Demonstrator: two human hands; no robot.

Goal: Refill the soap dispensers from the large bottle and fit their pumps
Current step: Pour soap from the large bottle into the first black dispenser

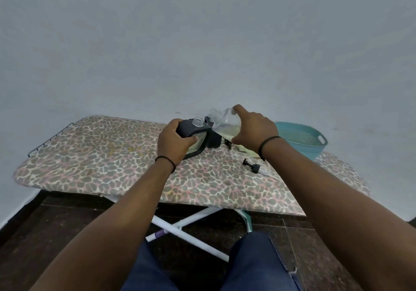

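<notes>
My left hand (172, 141) grips a dark grey soap dispenser (195, 137), tilted, its clear threaded neck open at the top. My right hand (253, 129) holds the large clear bottle (225, 120) tipped to the left, a little yellowish liquid lying in its lower side; its open mouth is just right of the dispenser's neck. A second dark dispenser (213, 141) stands behind, partly hidden. A black pump (252, 167) with its clear tube lies on the board to the right. Another black pump piece (228, 143) lies under my right hand.
Everything rests on an ironing board (101, 162) with a leopard-print cover, close to a pale wall. A teal plastic basket (301, 140) sits at the board's right rear. White board legs and dark floor show below, my knees at the bottom.
</notes>
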